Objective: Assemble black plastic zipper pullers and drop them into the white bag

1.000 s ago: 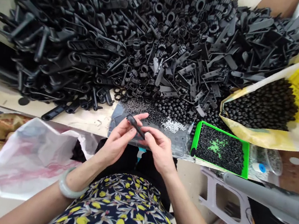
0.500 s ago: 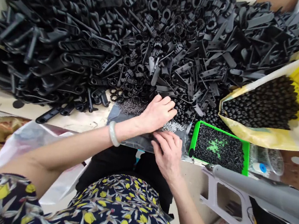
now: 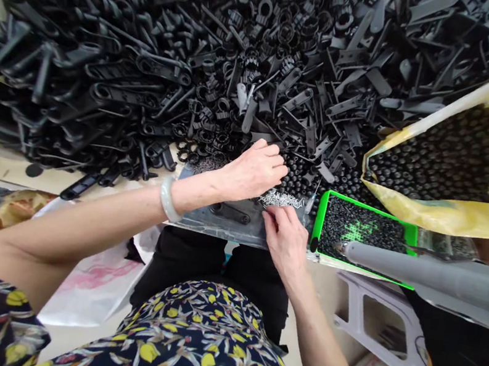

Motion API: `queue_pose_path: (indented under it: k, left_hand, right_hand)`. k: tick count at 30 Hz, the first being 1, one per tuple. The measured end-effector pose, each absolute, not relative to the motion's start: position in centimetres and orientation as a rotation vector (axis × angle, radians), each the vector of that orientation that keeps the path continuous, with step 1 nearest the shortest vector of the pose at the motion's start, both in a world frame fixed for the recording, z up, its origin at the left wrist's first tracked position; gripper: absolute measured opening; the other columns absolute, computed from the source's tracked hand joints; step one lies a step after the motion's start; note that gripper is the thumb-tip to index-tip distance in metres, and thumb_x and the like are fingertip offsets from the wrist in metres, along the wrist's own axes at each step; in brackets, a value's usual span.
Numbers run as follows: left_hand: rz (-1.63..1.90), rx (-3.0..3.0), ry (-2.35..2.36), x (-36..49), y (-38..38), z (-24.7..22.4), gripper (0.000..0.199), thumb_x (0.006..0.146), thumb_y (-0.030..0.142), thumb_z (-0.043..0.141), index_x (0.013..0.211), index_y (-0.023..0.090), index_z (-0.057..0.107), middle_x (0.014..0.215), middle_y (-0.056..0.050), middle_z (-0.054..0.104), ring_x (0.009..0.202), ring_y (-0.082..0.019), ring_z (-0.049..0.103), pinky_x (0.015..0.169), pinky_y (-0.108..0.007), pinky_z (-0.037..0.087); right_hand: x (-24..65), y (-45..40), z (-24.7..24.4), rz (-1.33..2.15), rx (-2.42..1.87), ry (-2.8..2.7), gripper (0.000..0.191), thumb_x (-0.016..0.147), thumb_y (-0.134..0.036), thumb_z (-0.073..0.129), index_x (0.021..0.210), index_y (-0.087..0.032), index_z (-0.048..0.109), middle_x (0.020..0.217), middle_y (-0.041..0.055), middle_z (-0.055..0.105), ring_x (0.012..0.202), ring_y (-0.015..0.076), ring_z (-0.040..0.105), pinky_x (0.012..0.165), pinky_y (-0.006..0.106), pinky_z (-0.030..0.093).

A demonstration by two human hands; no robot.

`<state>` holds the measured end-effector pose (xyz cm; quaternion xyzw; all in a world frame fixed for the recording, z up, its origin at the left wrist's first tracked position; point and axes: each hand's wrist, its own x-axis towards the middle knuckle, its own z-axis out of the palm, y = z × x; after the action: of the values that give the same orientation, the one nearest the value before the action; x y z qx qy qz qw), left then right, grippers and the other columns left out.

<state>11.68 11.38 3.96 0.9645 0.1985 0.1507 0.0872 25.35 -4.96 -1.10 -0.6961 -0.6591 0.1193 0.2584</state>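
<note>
1 long black plastic piece with rounded ends (image 3: 231, 212) is out of the fingers that held it earlier and lies flat on the dark grey mat (image 3: 194, 218), leaving both hands free for smaller parts. Left hand (image 3: 249, 172) sits above it, fingers curled in at the small round black beads (image 3: 302, 177), grip contents can't tell; right hand (image 3: 288, 238), fingers bent and nearly closed, is at the near edge of the thin silver metal pins (image 3: 283, 199), any hold hidden.
</note>
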Motion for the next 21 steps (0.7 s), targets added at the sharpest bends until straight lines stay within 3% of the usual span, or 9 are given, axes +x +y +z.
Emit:
queue_pose_path:
  k: [3,6,9,14,18,21]
  left_hand:
    - [0.669,2.411,0.754,9.6,9.1,4.6,0.012,0.098,0.02,0.062,0.1,0.016,0.073,0.088,-0.003,0.074,0.084,-0.018,0.065,0.086,-0.036,0.053]
    - [0.806,2.019,0.802,7.0,5.4,4.0,0.022,0.098,0.018,0.063,0.118,0.018,0.075,0.099,-0.003,0.08,0.085,-0.015,0.071,0.08,-0.028,0.055]
    - [0.89,1.955,0.817,5.3,2.0,2.0,0.023,0.103,0.02,0.06,0.118,0.021,0.077,0.111,-0.006,0.082,0.097,-0.016,0.075,0.086,-0.028,0.057]
    - [1.061,2.216,0.849,5.2,-0.2,-1.8,0.016,0.101,0.023,0.067,0.113,0.023,0.077,0.104,-0.006,0.084,0.095,-0.02,0.079,0.09,-0.035,0.053]
    - [1.079,2.301,0.878,5.4,-0.1,-3.3,0.016,0.101,0.023,0.065,0.112,0.024,0.076,0.106,-0.005,0.084,0.108,-0.023,0.079,0.1,-0.041,0.05]
    - [1.147,2.29,0.899,5.5,0.0,-3.4,0.018,0.102,0.022,0.064,0.116,0.023,0.075,0.107,-0.006,0.084,0.107,-0.022,0.079,0.096,-0.038,0.054]
  right_hand:
    - [25.1,-3.6,-1.5,0.209,-1.99,-1.86,0.027,0.108,-0.038,0.053,0.097,-0.021,0.071,0.092,0.0059,0.069,0.076,0.0181,0.066,0.066,0.03,0.045]
    - [25.0,-2.8,-1.6,0.156,-2.052,-1.923,0.03,0.108,-0.038,0.053,0.09,-0.021,0.069,0.087,0.0054,0.068,0.07,0.0172,0.062,0.06,0.03,0.037]
    - [25.1,-2.6,-1.4,0.155,-2.07,-1.97,0.03,0.107,-0.034,0.051,0.086,-0.02,0.069,0.086,0.006,0.069,0.069,0.0171,0.061,0.059,0.03,0.035]
    - [25.7,-3.1,-1.3,0.206,-1.969,-1.972,0.026,0.106,-0.03,0.051,0.092,-0.02,0.07,0.09,0.0055,0.07,0.072,0.017,0.063,0.065,0.03,0.042]
    - [26.7,-3.6,-1.4,0.461,-1.818,-1.82,0.022,0.105,-0.032,0.054,0.096,-0.021,0.07,0.091,0.0045,0.07,0.076,0.017,0.064,0.075,0.031,0.049]
    - [27.0,-4.0,-1.7,0.675,-1.734,-1.618,0.023,0.104,-0.039,0.056,0.096,-0.022,0.07,0.088,0.0028,0.069,0.073,0.0167,0.063,0.071,0.031,0.05]
